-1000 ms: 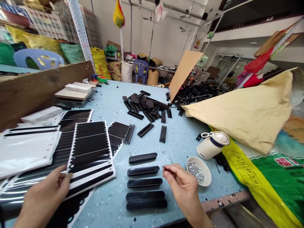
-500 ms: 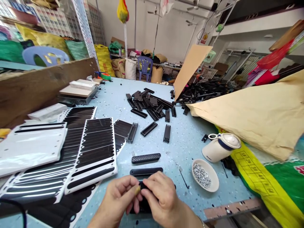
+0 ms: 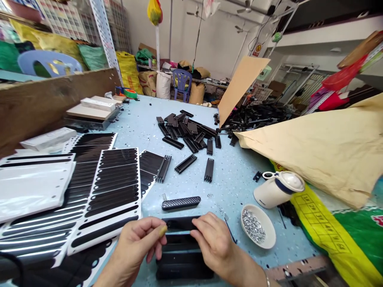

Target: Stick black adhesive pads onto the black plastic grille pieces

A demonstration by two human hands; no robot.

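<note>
In the head view, a glossy black strip spans the space between my two hands near the table's front. My left hand is closed in a pinch at its left end, with a yellowish covering on the thumb tip. At the right end, thumb and fingers of my right hand close on the strip. Below it lie a black bar and further long black bars, side by side. A black bar with a patterned top rests just beyond my hands.
Left are sheets of black strips and a white packet. A heap of black slotted parts lies farther back. To the right stand a white bowl of small metal pieces and a white cup, beside brown paper.
My hands have moved apart from their close position, left hand leftward and right hand slightly right. The black strip between them and the bars below now show. The view has shifted slightly.
</note>
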